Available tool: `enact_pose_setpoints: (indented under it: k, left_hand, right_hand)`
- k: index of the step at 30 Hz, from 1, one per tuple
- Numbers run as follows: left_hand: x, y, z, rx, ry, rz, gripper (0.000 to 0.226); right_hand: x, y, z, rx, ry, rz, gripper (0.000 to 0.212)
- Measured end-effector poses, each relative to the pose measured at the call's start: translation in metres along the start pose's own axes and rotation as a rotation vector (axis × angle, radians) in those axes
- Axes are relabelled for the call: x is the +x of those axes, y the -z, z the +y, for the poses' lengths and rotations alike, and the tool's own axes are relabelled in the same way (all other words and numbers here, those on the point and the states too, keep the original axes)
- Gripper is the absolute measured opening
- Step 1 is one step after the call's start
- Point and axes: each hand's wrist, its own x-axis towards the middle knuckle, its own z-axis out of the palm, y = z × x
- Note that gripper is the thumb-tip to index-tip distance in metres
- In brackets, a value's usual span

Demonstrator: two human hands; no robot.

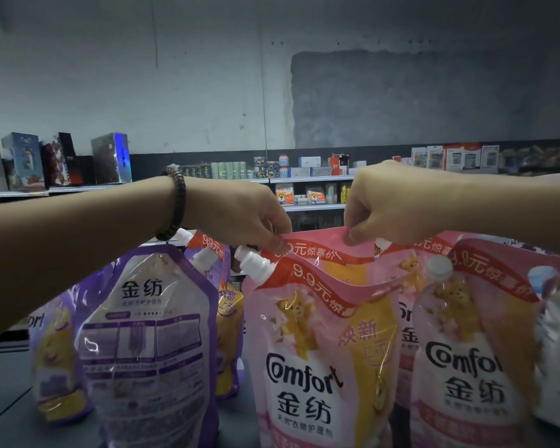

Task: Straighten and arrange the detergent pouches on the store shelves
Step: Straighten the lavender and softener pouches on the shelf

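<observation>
We see two bare forearms here: the left forearm (78, 240) at nine o'clock, the right forearm (482, 202) at three o'clock. On the left wrist we spot a dark bracelet (176, 202), brown-black, built of closely stacked ribbed rings. The left hand (240, 215) and right hand (379, 202) are bare too, right down to the fingers (274, 242).

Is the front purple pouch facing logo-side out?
No, the front purple pouch shows its back panel of printed tables, not the Comfort logo.
</observation>
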Motion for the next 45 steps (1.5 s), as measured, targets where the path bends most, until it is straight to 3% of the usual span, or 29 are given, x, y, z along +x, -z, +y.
enact_pose_setpoints:
  k: [33, 39, 45]
  left_hand:
    - [-0.015, -0.002, 0.013, -0.055, 0.026, -0.033, 0.021]
    - [-0.018, -0.001, 0.014, -0.034, 0.021, 0.022, 0.025]
    - [-0.024, 0.004, 0.016, -0.073, 0.05, 0.015, 0.025]
  right_hand:
    - [-0.017, -0.004, 0.002, 0.035, 0.034, 0.068, 0.017]
    - [-0.025, 0.001, -0.002, 0.052, 0.039, 0.133, 0.031]
    - [-0.034, 0.007, -0.006, 0.063, 0.089, 0.286, 0.027]
